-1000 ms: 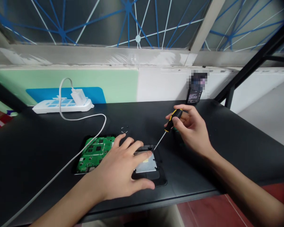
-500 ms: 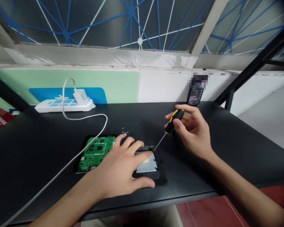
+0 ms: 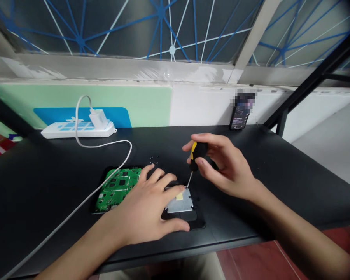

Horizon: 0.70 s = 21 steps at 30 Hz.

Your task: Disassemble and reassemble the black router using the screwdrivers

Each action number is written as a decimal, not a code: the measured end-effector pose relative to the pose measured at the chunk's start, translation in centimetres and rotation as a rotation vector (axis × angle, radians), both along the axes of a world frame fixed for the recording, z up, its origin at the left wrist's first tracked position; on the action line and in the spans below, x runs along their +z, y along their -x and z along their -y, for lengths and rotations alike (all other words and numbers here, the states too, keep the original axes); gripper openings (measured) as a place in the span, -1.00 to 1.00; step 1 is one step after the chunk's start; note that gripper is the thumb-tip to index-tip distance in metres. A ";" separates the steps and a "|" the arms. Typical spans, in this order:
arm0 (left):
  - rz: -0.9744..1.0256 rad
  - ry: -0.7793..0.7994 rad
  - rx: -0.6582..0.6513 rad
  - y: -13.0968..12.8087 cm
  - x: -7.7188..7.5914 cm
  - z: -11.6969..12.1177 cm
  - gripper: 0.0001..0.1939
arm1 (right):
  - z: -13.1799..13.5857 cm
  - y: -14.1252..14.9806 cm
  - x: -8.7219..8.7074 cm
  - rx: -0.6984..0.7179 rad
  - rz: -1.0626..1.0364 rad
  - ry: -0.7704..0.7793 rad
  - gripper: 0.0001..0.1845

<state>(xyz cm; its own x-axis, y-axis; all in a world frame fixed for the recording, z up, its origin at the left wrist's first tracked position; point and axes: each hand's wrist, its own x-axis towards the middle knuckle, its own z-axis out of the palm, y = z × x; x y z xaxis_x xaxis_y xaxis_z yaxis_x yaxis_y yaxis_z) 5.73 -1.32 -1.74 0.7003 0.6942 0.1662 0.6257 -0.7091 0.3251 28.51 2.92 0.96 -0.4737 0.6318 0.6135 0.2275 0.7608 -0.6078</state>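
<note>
An opened black device (image 3: 200,221) lies on the black desk (image 3: 280,175), showing a green circuit board (image 3: 116,188) and a silver metal plate (image 3: 182,203). My left hand (image 3: 150,206) lies flat on the device with fingers spread, its fingertips on the plate's near edge. My right hand (image 3: 221,165) is closed around a black and yellow screwdriver (image 3: 195,155), held almost upright, with its tip at the plate's far right corner. A few tiny loose screws (image 3: 154,159) lie just behind the device.
A white power strip (image 3: 76,130) with a charger stands at the back left; its white cable (image 3: 105,182) runs across the desk over the circuit board. A phone (image 3: 239,116) leans against the back wall. A black frame post (image 3: 309,77) rises at the right.
My right hand moved left and tipped the screwdriver from a slant to nearly upright, its tip staying at the plate's corner. My left hand stayed in place.
</note>
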 end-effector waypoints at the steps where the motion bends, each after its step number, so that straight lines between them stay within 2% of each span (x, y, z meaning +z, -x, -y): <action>1: 0.002 0.008 0.002 0.1 0.0 0.0 -0.37 | 0.0 0.1 0.2 0.015 0.017 -0.017 -0.49; 6: -0.017 0.032 0.006 0.8 0.3 0.0 -0.22 | 0.3 0.5 0.1 0.037 0.049 -0.090 -0.38; 10: -0.045 0.038 0.022 1.8 0.3 0.0 0.00 | 0.5 0.7 -0.9 -0.063 -0.023 -0.112 -0.30; 14: -0.068 0.076 0.012 2.4 0.0 0.0 0.07 | 0.7 1.0 -1.9 -0.106 -0.108 -0.122 -0.37; 21: -0.122 0.205 0.024 2.4 0.2 0.1 0.16 | 0.9 1.5 -2.5 -0.090 -0.243 -0.135 -0.47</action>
<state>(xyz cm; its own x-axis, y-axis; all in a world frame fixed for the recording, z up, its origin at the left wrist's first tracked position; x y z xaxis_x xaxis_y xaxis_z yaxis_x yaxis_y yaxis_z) 3.34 -1.44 -1.51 0.6896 0.7213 -0.0644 0.6849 -0.6208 0.3814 27.02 1.99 -1.57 -0.2484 0.5695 0.7836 0.1578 0.8219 -0.5473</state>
